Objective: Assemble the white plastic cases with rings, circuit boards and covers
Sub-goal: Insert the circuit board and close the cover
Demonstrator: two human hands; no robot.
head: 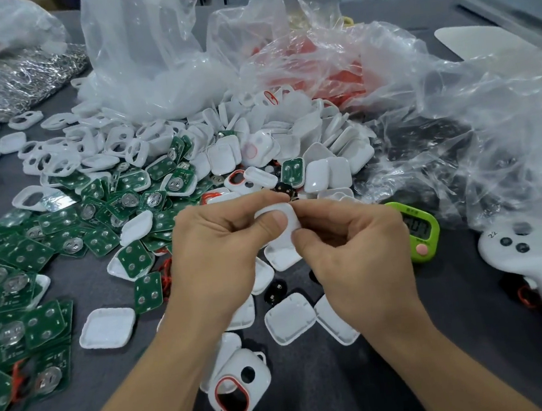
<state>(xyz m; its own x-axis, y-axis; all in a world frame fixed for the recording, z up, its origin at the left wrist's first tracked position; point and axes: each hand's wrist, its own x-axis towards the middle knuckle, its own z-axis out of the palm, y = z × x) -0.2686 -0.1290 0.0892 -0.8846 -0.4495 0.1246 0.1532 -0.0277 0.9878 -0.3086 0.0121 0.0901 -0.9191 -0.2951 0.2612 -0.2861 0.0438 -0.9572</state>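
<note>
Nearest, a white plastic case fitted with a red ring (239,388) lies flat on the grey table (318,397), down and left of the lime-green digital timer (418,229). Just left of that timer both hands meet above the table. The left hand (215,248) and the right hand (355,243) each curl thumb and fingers around one white rounded-square plastic case (282,215), pinching it between them. Far left of the timer spreads a heap of green circuit boards (30,266). Beyond the timer sits a pile of white covers (293,142) beside crumpled clear plastic bags (454,110). Right of the timer lies a white handheld controller (541,276).
</note>
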